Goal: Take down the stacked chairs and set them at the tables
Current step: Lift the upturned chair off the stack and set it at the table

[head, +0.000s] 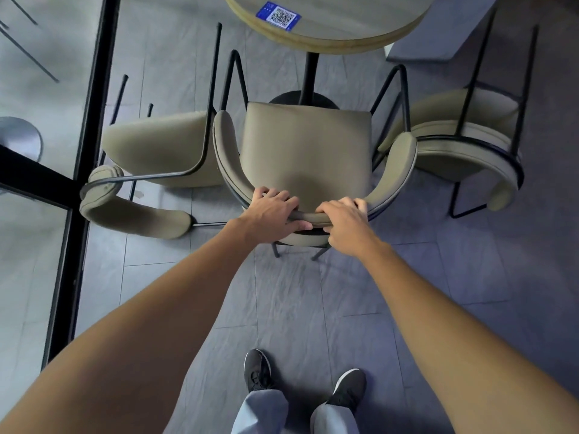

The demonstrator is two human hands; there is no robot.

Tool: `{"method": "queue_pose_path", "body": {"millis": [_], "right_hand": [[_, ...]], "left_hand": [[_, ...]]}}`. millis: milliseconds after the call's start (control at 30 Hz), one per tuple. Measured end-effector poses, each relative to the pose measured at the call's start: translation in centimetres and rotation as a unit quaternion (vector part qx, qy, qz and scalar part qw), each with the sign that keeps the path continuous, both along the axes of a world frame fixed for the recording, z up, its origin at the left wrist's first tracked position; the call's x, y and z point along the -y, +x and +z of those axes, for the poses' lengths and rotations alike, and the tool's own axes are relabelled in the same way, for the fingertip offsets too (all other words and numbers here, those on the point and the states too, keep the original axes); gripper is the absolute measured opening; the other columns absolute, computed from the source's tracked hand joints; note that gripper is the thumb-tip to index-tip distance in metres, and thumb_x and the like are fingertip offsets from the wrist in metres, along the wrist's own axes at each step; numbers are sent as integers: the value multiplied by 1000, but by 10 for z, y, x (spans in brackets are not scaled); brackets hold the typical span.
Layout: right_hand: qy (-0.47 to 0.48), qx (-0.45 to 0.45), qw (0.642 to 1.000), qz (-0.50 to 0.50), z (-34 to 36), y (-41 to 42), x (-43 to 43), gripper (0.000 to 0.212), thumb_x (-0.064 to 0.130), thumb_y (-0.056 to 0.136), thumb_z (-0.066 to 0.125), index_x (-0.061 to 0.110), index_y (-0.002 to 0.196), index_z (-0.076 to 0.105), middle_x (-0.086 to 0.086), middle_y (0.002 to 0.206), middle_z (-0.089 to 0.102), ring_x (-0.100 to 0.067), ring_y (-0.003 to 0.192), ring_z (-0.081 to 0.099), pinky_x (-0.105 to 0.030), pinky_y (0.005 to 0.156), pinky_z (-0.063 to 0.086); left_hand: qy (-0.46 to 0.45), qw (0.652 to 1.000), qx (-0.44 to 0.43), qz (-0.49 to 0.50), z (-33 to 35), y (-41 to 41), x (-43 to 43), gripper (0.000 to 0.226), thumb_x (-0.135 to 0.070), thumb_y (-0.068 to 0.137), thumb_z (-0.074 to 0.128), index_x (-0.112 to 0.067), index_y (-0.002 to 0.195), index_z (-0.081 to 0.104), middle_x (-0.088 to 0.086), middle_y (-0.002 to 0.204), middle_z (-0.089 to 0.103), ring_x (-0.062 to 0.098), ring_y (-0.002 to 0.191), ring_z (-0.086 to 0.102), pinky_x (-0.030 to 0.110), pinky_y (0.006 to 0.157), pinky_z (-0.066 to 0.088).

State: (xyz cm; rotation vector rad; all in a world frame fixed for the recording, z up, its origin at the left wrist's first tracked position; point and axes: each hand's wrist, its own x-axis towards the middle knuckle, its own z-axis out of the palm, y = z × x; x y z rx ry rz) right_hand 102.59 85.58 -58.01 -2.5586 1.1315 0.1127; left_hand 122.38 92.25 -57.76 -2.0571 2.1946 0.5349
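Note:
An olive upholstered chair (305,151) with a curved backrest and black metal legs stands upright on the floor, facing a round wooden table (329,29). My left hand (274,211) grips the top of its backrest left of centre. My right hand (343,222) grips the same backrest just to the right. To the left, another olive chair (156,151) lies inverted with its black legs pointing up. A third inverted chair (463,142) sits to the right, legs up as well.
A black-framed glass wall (91,126) runs down the left side. The table's black pedestal base (304,100) stands just beyond the upright chair. A grey block (438,36) sits at the upper right. Grey tiled floor (313,308) spreads around my feet (304,377).

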Motion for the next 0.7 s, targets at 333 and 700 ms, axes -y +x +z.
{"method": "queue_pose_path", "body": {"millis": [333,700], "right_hand": [[-35,-43,998,-17,2,21,31,35,31,75,62,27,110,58,6,106,65,-25,103,50,-40,92,25],[-37,-45,998,-18,2,27,65,35,31,76,61,28,110,59,7,106,65,-23,103,50,-39,92,23]], "left_hand": [[24,1000,6,-4,1,10,39,67,-77,90,28,-24,118,58,-4,115,60,22,111,51,43,102,25],[20,1000,9,4,0,14,70,69,-77,90,25,-23,116,59,-3,112,60,25,111,52,48,105,27]]}}
